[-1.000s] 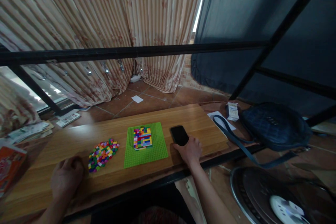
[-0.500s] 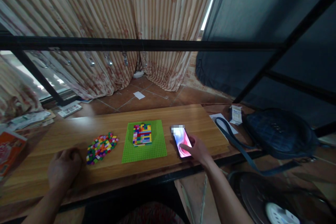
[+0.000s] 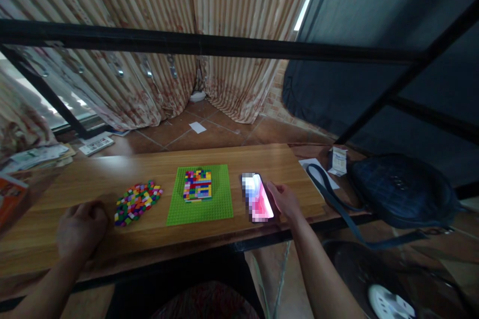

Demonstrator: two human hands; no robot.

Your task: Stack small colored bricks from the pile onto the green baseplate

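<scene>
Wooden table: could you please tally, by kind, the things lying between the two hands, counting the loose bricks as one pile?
Pile of loose bricks: 1
Green baseplate: 1
Brick build on that baseplate: 1
Phone with lit screen: 1
Total: 4

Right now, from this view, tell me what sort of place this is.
Probably a room in a home: patterned floor-length curtains, a tiled floor and a wooden table bearing toy bricks suggest it.
</scene>
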